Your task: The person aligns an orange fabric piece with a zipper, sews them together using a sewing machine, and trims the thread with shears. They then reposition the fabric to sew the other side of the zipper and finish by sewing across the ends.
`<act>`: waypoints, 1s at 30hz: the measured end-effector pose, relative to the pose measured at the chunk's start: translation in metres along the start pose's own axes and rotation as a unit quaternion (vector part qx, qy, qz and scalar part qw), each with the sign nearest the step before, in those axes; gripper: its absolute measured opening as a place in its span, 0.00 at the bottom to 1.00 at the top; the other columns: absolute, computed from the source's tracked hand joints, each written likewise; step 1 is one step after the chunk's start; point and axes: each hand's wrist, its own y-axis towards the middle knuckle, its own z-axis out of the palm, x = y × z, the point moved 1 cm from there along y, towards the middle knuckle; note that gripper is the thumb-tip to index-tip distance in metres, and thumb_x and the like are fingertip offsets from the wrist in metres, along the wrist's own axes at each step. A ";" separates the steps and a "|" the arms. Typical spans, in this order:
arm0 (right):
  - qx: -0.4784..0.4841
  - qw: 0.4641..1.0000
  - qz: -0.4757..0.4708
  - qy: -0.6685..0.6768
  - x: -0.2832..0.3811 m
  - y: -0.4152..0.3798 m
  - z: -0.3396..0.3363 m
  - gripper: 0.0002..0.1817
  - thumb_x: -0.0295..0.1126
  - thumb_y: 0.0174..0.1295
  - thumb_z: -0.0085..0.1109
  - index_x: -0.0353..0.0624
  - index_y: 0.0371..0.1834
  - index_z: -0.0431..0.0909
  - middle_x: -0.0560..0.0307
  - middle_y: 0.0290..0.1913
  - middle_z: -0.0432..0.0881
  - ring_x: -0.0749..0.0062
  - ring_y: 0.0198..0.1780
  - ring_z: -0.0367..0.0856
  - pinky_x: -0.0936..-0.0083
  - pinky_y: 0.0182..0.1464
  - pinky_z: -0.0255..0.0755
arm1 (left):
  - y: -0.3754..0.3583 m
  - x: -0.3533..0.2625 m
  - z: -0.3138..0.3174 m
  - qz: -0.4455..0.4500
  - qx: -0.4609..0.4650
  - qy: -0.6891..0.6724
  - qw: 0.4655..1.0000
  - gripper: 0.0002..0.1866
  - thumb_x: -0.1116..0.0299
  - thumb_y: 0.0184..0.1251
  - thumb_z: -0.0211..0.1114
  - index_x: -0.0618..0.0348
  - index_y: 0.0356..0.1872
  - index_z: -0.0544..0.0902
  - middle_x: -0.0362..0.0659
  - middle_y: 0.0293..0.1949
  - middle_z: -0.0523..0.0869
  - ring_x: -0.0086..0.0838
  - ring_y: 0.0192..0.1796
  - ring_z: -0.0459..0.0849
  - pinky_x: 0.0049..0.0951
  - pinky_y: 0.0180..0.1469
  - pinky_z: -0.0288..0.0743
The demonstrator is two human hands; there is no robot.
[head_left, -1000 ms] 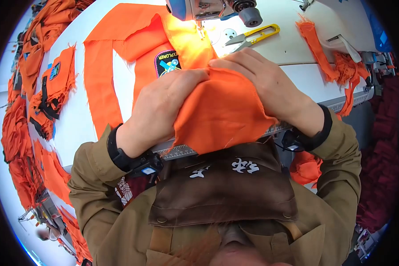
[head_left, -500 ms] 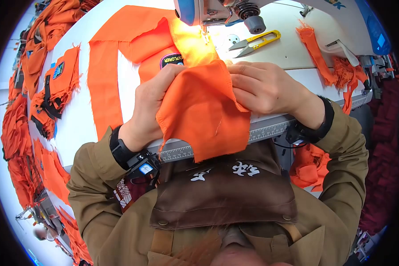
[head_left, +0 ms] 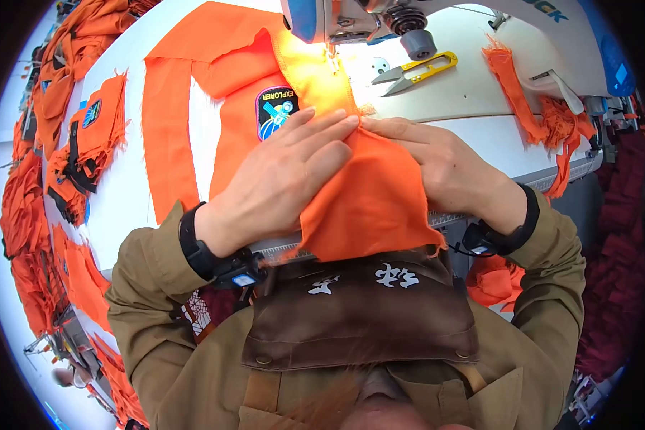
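Observation:
An orange fabric piece (head_left: 365,208) runs from under the sewing machine's needle (head_left: 332,51) down over the table's front edge. My left hand (head_left: 287,175) lies flat on it, fingers stretched toward the seam. Beside that hand shows the embroidered EXPLORER patch (head_left: 274,111), its lower part close to my fingers. My right hand (head_left: 444,158) grips the fabric's right edge, with its fingertips near those of the left; some of its fingers are hidden under the cloth. The needle area is brightly lit.
Yellow thread snips (head_left: 426,68) lie right of the needle. Orange scraps (head_left: 509,89) rest at the right, and another patched piece (head_left: 93,118) at the left. A ruler strip (head_left: 287,251) lines the front edge. Orange cloth piles (head_left: 32,236) stand far left.
My left hand has let go of the raised cloth and now rests flat on it, further right. The fabric has been laid down flatter, uncovering more of the patch.

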 end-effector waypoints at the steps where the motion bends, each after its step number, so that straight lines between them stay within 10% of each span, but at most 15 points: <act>1: 0.007 1.000 0.021 0.006 0.000 -0.002 0.000 0.30 0.29 0.56 0.72 0.30 0.64 0.82 0.42 0.69 0.82 0.46 0.66 0.85 0.60 0.63 0.84 | 0.000 -0.001 -0.001 -0.001 0.005 -0.002 1.000 0.12 0.76 0.71 0.57 0.65 0.52 0.78 0.59 0.71 0.80 0.54 0.77 0.74 0.57 0.80 0.65; 7: 0.036 0.999 0.036 0.003 0.002 -0.002 -0.003 0.29 0.31 0.57 0.72 0.31 0.63 0.82 0.42 0.70 0.81 0.47 0.70 0.82 0.61 0.66 0.83 | -0.005 0.002 0.002 -0.003 0.059 -0.062 0.996 0.10 0.72 0.71 0.60 0.65 0.47 0.75 0.67 0.81 0.64 0.64 0.82 0.63 0.63 0.79 0.59; 21: 0.071 0.995 0.056 -0.035 -0.014 0.013 -0.002 0.28 0.26 0.64 0.61 0.35 0.70 0.78 0.44 0.75 0.75 0.51 0.78 0.71 0.62 0.75 0.74 | 0.016 0.042 -0.007 0.032 0.007 -0.035 0.999 0.16 0.79 0.62 0.61 0.68 0.52 0.78 0.62 0.73 0.75 0.57 0.74 0.73 0.51 0.76 0.67; 30: 0.000 0.994 0.039 -0.101 -0.033 0.028 0.000 0.19 0.26 0.63 0.60 0.32 0.58 0.82 0.48 0.57 0.83 0.54 0.59 0.85 0.66 0.59 0.83 | 0.015 0.048 -0.006 0.001 -0.048 -0.009 0.999 0.20 0.77 0.63 0.63 0.64 0.57 0.78 0.55 0.59 0.84 0.52 0.64 0.82 0.42 0.65 0.77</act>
